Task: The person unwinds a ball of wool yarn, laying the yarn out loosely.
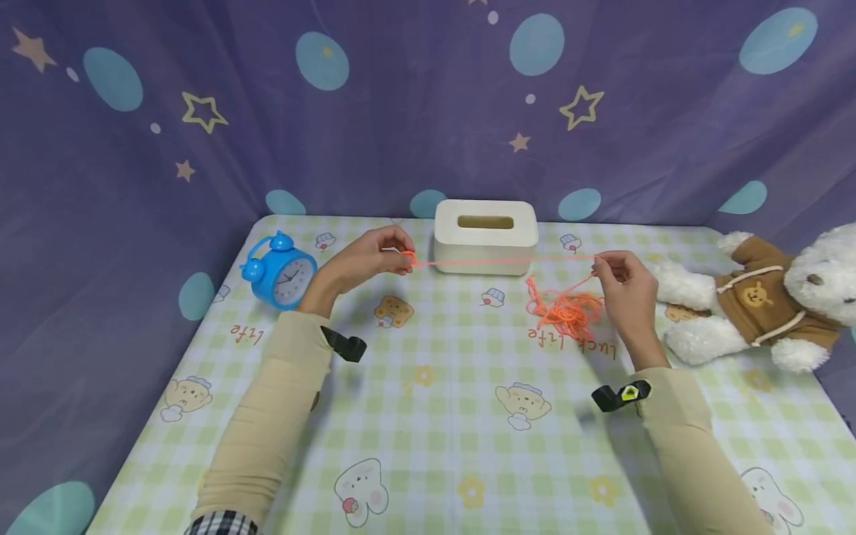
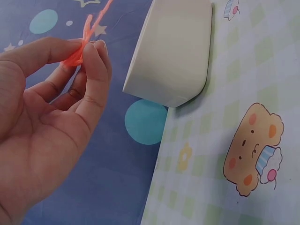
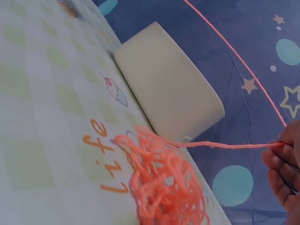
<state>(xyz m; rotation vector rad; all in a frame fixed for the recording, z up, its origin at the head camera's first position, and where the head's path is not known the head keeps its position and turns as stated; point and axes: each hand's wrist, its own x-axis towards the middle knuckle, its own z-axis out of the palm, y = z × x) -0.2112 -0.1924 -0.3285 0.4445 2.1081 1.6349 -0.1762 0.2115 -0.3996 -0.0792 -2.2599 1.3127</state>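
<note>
A strand of orange yarn (image 1: pixel 495 261) stretches nearly straight between the two hands, above the table. At its left end my left hand (image 1: pixel 374 258) pinches a small bunch of the yarn (image 2: pixel 75 57) between thumb and fingertips. On the other side my right hand (image 1: pixel 627 290) pinches the strand between thumb and index finger. From there the yarn slopes down to a loose, tangled orange pile (image 1: pixel 568 312) on the tablecloth, left of the right hand. The right wrist view shows this pile (image 3: pixel 166 187) close up, with both strands meeting at the fingertips.
A white tissue box (image 1: pixel 486 253) stands at the back middle, behind the strand. The blue alarm clock (image 1: pixel 284 275) is at the left, near the left wrist. A white teddy bear in a brown hoodie (image 1: pixel 756 297) lies at the right. Purple curtain (image 1: pixel 428 111) hangs behind the table.
</note>
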